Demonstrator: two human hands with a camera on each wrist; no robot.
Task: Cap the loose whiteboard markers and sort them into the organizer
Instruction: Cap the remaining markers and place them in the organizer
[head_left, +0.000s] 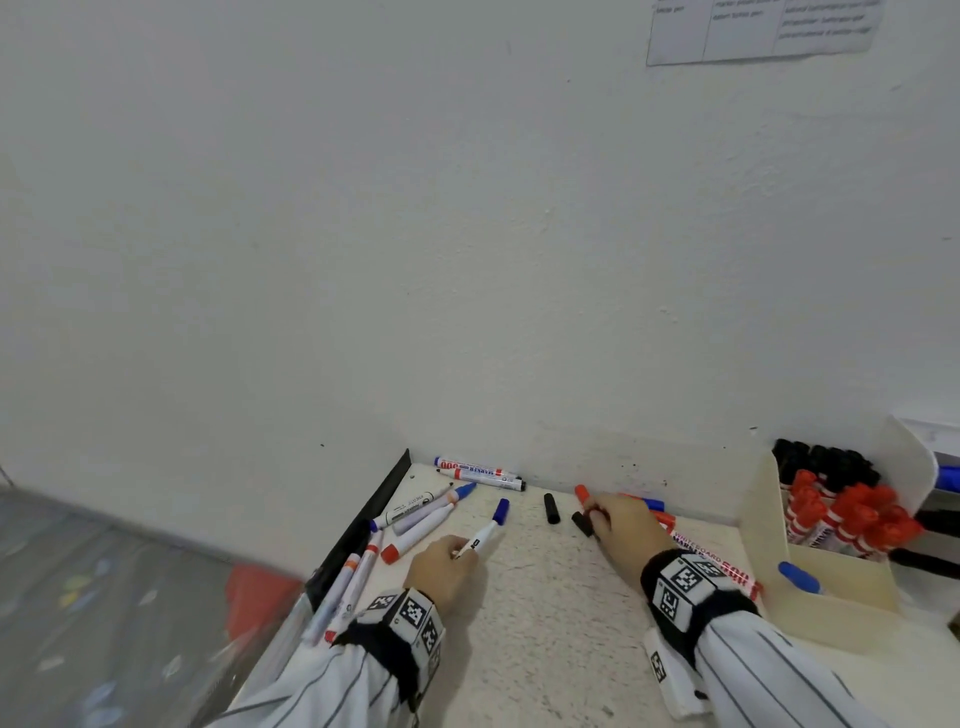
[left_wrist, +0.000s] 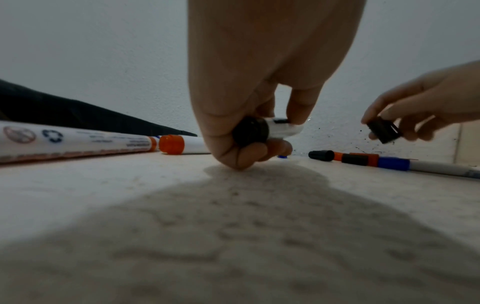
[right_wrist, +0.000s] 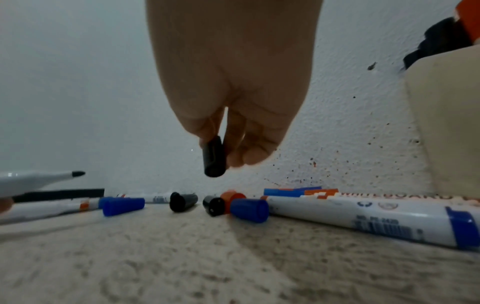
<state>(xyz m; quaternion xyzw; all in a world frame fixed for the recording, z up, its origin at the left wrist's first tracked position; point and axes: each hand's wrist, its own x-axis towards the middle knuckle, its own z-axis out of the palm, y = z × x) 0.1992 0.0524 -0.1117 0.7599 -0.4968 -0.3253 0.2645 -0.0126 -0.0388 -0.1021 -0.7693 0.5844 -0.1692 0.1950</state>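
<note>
left fingers (left_wrist: 298, 107): curled round a white marker (head_left: 480, 538), thumb and fingertips pinching the barrel near its black butt end; knuckles touch the table (head_left: 550, 613)
right fingers (right_wrist: 235, 131): pinching a black cap (right_wrist: 214, 157), held off the table, open end down in right wrist view
left hand (head_left: 441, 566): low on the table, left of centre; marker's black tip bare, pointing up and right, toward the right hand
right hand (head_left: 626, 530): near the back wall (head_left: 467, 234), well apart from the left hand; cap and marker not touching
loose caps: blue cap (head_left: 501, 511) lies just past the marker tip; second black cap (head_left: 551, 508) between it and the right hand; red cap (head_left: 582, 492) by the wall
loose markers: pile at left edge (head_left: 415, 519), some with blue or red ends; two lie along the wall (head_left: 478, 472); more lie under and right of the right wrist, one with a blue end (right_wrist: 363, 216)
organizer (head_left: 763, 525): cream box at right, against the wall; red-capped markers (head_left: 852, 519) in the front part, black-capped ones (head_left: 821, 460) behind; one blue-capped marker (head_left: 799, 577) in the nearest compartment
wall: printed sheet (head_left: 763, 31) top right, text too blurred to read
sleeves: striped, black wristbands with tag cubes (head_left: 680, 582)
</note>
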